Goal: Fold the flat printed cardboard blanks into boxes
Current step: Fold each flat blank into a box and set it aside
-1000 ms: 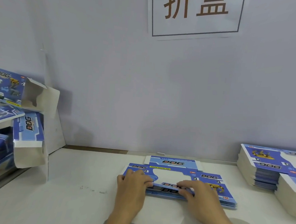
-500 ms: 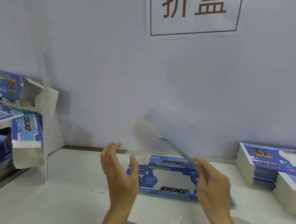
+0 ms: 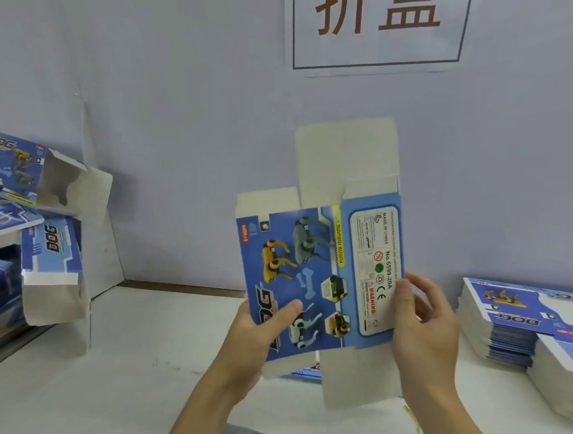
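While both hands hold it up off the table, one flat blank (image 3: pixel 318 271) stands nearly upright in front of the wall, printed face toward the person, plain flaps sticking out top and bottom. Left hand (image 3: pixel 255 334) grips the lower left edge, thumb pressed on the blue print, fingers behind the card. Right hand (image 3: pixel 422 326) pinches the right edge at the white label panel, thumb on front, fingers curled round the back. Below the blank, a sliver of more blue printed card (image 3: pixel 307 372) lies on the white table (image 3: pixel 138 358); can't tell how many sheets. Table surface is white, a few small dark specks left of centre. At right, a tall stack of flat blanks (image 3: pixel 502 324) sits on the table near the wall, with a second paler stack (image 3: pixel 559 367) just beside it at the frame edge. At left, folded boxes (image 3: pixel 29 230) are piled against a side panel, open ends facing in, flaps hanging. The wall (image 3: pixel 184 112) is plain pale lilac-grey; a white paper sign (image 3: pixel 376 25) with brown Chinese characters in a thin frame is stuck up high.
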The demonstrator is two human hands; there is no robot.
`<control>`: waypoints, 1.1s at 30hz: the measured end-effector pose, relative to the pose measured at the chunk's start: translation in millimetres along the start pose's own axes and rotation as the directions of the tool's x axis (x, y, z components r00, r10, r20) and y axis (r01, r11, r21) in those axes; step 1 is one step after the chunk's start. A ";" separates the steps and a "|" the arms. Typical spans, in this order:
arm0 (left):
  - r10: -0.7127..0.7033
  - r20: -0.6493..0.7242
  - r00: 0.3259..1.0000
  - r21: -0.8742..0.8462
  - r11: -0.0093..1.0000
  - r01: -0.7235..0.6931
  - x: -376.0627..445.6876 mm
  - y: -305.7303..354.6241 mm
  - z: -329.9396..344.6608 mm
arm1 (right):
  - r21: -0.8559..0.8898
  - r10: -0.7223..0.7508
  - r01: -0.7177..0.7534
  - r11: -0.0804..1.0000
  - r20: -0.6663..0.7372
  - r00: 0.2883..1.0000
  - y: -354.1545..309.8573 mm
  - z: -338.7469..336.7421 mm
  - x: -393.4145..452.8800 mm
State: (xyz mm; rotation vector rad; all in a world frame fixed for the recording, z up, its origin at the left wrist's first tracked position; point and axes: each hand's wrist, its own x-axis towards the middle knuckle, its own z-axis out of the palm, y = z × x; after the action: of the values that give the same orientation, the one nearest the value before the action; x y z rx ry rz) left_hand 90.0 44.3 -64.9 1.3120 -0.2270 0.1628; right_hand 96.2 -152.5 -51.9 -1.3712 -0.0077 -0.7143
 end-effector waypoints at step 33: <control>0.530 0.166 0.832 0.629 0.593 -0.503 1.5 3.5 3.1 | 0.389 0.251 -0.582 0.714 0.634 0.731 -41.8 -2.1 -3.3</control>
State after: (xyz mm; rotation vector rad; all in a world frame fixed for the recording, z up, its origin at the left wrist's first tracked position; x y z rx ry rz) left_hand 90.3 42.2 -60.5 1.9167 -0.5601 0.8395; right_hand 73.2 -153.8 -16.7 -0.8846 -0.3175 0.1226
